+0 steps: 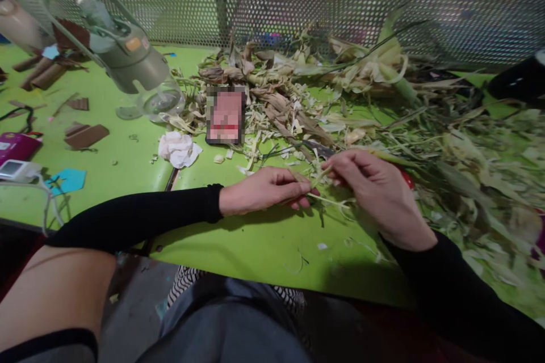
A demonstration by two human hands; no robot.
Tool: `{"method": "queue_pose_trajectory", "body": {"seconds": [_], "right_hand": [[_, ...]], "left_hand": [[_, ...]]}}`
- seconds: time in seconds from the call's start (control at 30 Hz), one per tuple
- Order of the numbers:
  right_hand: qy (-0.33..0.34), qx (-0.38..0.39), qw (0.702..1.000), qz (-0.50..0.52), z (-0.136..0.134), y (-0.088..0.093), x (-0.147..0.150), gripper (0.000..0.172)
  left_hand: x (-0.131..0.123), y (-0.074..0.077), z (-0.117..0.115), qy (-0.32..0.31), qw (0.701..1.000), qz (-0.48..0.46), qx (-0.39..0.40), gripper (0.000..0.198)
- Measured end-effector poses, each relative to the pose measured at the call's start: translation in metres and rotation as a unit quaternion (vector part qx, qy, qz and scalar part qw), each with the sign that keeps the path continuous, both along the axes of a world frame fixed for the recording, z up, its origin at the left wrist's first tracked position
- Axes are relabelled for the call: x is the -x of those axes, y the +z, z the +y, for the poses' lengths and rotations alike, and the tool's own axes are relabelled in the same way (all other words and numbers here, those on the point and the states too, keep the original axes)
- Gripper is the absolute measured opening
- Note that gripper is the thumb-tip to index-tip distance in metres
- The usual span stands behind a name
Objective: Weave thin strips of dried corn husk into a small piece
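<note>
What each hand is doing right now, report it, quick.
Left hand: closed, pinching thin green plant strips.
Right hand: closed, fingertips pinching there too; whether the same piece, cannot be told.

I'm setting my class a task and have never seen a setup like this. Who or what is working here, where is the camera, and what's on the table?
There is no machine here: a person's bare left hand and right hand pinch thin pale-green strips between them. The camera, worn on that person's head, looks forward and down. On the green table lies a loose heap of leaves, some dry and brown, with a crumpled tissue and a bottle further left.
</note>
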State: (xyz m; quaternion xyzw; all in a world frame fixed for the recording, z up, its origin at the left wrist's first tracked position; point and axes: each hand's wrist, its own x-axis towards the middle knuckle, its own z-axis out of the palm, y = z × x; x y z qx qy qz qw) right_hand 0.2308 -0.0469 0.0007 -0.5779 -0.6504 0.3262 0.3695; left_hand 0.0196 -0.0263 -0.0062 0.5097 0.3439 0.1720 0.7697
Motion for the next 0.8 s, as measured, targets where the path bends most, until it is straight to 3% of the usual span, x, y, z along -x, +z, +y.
{"method": "queue_pose_trajectory", "body": {"seconds": [0.17,0.3,0.37,0.63,0.8], "right_hand": [[0.005,-0.050,0.997,-0.062,0.002,0.001,-0.005,0.044],[0.049,-0.151,0.979,-0.126,0.001,-0.001,-0.001,0.028],[0.062,-0.174,0.974,-0.132,0.002,0.000,0.003,0.023],[0.121,-0.153,0.962,-0.192,0.006,0.030,0.010,0.028],[0.157,-0.133,0.958,-0.200,0.011,0.045,0.016,0.037]], "left_hand": [[0.001,-0.005,0.011,0.096,0.987,-0.085,-0.097,0.042],[0.002,-0.005,0.018,0.119,0.984,-0.071,-0.110,0.013],[0.003,-0.005,0.019,0.122,0.984,-0.066,-0.110,0.013],[0.017,0.011,0.029,0.064,0.992,-0.084,-0.068,0.029],[0.030,0.016,0.029,-0.025,0.996,-0.065,-0.060,0.047]]}}
